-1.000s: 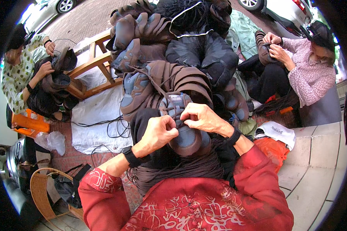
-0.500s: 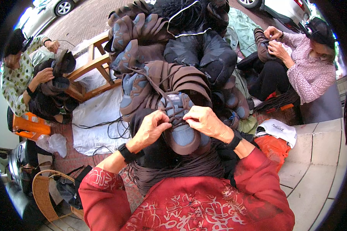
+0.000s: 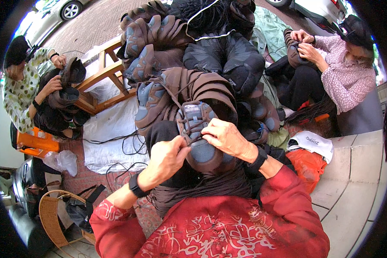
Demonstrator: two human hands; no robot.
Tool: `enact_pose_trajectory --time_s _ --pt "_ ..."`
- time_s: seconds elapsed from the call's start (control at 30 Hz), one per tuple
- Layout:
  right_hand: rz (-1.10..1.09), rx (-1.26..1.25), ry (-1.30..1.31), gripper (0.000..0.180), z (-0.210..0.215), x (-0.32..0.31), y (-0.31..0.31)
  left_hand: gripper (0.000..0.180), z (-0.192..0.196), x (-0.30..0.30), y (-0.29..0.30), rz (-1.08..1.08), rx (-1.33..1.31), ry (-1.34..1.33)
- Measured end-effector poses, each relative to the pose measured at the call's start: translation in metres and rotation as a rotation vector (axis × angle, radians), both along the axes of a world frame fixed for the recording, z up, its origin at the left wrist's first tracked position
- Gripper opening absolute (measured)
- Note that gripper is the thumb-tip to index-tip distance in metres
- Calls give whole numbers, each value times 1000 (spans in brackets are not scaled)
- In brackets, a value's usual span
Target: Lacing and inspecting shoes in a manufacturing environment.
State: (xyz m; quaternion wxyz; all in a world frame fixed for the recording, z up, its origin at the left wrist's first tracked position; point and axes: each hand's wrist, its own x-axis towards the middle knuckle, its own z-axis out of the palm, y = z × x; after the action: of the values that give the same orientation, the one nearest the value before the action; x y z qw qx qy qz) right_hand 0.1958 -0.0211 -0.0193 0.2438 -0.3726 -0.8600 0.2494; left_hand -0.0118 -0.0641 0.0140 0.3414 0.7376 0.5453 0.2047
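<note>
A brown and grey-blue shoe (image 3: pixel 203 151) rests in front of me, its toe pointing toward my body. Brown shoelace (image 3: pixel 194 127) crosses its tongue in several rows. My left hand (image 3: pixel 167 160) is closed in a pinch at the left side of the lacing, on what looks like the lace. With thumb and fingers closed, my right hand (image 3: pixel 230 138) grips the lace at the lower right eyelets, partly covering it. Beneath the shoe, a thick bundle of brown laces (image 3: pixel 202 191) lies across my lap.
Nested brown shoe pieces (image 3: pixel 210 88) and black shoes (image 3: pixel 225 58) are heaped ahead. A wooden frame (image 3: pixel 103 73) stands left of them. One person (image 3: pixel 21 99) handles shoes at left, another (image 3: pixel 348 81) at right. An orange bag (image 3: pixel 307 167) lies by the tiled step (image 3: pixel 352 193).
My left hand has drawn slightly down and left, off the shoe's upper lacing. My right hand has shifted a little left over the laces. The person at left has brought both hands closer together.
</note>
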Motion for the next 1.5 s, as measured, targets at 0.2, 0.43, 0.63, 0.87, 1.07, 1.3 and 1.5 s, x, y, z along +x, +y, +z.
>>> enact_pose_trajectory --time_s 0.2,0.43,0.63,0.87,1.07,1.3,1.5 --pt "10 51 15 12 1 0 -3 18 -9 -30 -8 -303 232 52" --pt "164 295 99 13 24 -30 -18 15 6 -20 -43 -408 529 123" --pt "58 10 -290 31 28 -61 -8 27 18 7 -67 -429 677 368" --pt "406 -328 196 21 39 -68 -32 10 33 -47 -47 360 168 -378" --pt "818 -61 438 21 61 -95 -115 46 -7 -23 14 87 -525 -172" --pt "844 118 253 18 59 -92 -116 41 -38 -19 11 0 -356 -278" --pt "317 -8 333 19 66 -30 -66 33 16 -85 -54 -314 -191 56"
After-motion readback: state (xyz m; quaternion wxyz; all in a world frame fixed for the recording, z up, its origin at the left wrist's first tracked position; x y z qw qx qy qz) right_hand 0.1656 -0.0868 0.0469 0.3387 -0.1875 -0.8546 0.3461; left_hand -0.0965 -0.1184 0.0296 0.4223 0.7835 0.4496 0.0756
